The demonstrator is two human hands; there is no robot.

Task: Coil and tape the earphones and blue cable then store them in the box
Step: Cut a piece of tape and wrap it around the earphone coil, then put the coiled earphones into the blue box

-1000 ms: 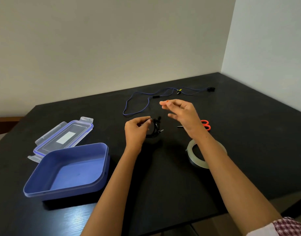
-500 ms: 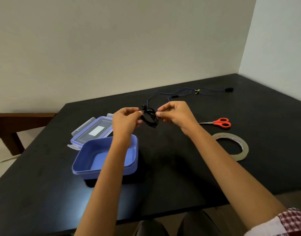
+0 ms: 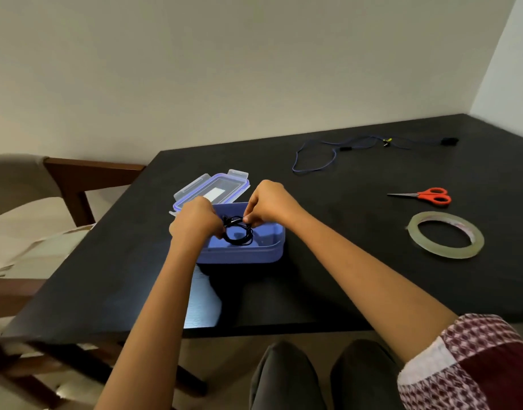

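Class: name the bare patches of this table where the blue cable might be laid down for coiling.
Free: the dark table between box and tape roll; also between box and blue cable. Crowded: the box, where both hands hold the earphones.

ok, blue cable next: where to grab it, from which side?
Pinch the blue cable at its near loop, coming from above on the near side. It lies flat and uncoiled on the table; that loop is the closest part, with bare table around it.
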